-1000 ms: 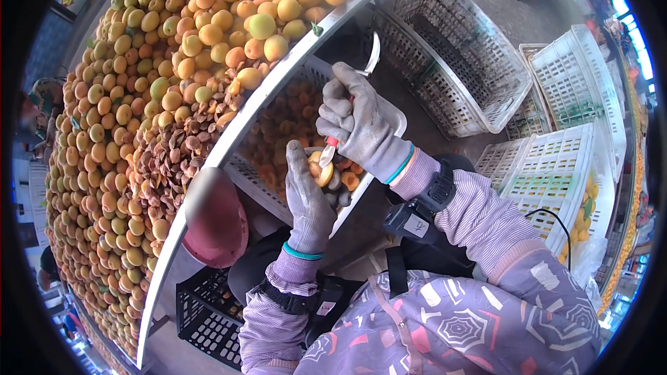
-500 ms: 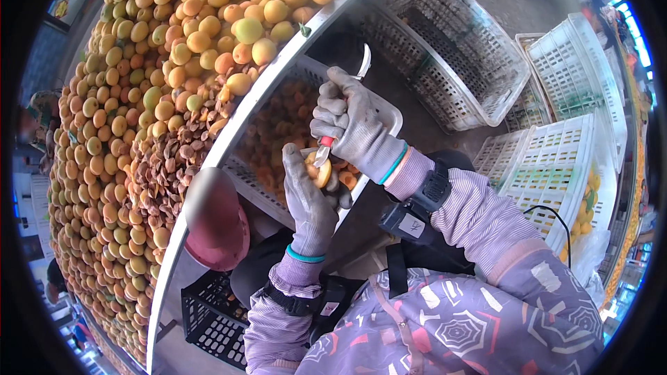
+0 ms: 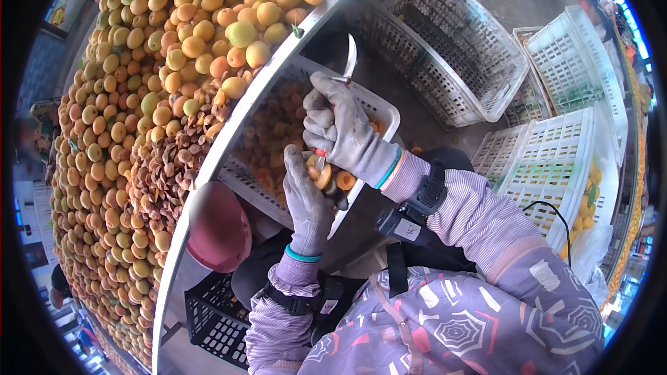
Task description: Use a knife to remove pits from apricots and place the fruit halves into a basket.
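Grey work gloves cover both hands. My right hand [image 3: 342,121] is closed around a pitting tool [image 3: 349,55] with a curved silver blade sticking out above the fist and a red part with a short metal end below. That lower end meets a cut apricot [image 3: 321,174], which my left hand [image 3: 306,198] grips between thumb and fingers. Under both hands, a white crate [image 3: 384,114] holds many orange apricot pieces [image 3: 278,121]. Fingers partly hide the fruit and the tool's grip.
Whole apricots [image 3: 118,139] heap on a white-edged table [image 3: 229,132] at left, with a pile of brown pits [image 3: 163,167] near its edge. A pink bowl [image 3: 233,253] and a black crate [image 3: 219,323] sit below. White crates [image 3: 556,160] stand at right.
My right hand and the tool have shifted slightly left and up. The cut apricot sits a little lower, and the tool's lower end remains against it.
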The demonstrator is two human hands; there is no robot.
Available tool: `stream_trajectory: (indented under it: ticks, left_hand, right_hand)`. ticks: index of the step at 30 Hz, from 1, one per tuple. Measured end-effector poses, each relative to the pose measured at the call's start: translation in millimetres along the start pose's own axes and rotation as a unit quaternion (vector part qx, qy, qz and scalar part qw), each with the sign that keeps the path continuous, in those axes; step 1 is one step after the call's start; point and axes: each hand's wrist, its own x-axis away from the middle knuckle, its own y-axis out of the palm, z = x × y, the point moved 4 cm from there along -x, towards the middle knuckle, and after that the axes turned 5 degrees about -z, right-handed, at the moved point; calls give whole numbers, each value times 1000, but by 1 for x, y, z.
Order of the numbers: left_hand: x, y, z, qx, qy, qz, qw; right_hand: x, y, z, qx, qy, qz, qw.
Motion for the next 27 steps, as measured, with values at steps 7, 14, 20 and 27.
stream_trajectory:
  ticks: [7, 14, 20, 27]
  left_hand:
    - [-3, 4, 2, -8, 55, -15, 998]
    - [-4, 6, 3, 10, 82, -33, 996]
    - [-3, 8, 16, -137, 211, -83, 964]
    - [-18, -18, 0, -189, 235, -126, 945]
  right_hand:
    - [-7, -14, 4, -82, 46, 5, 996]
    - [-7, -21, 2, -137, 60, 45, 988]
    - [-13, -20, 1, -194, 57, 40, 979]
    - [-13, -11, -2, -192, 65, 27, 979]
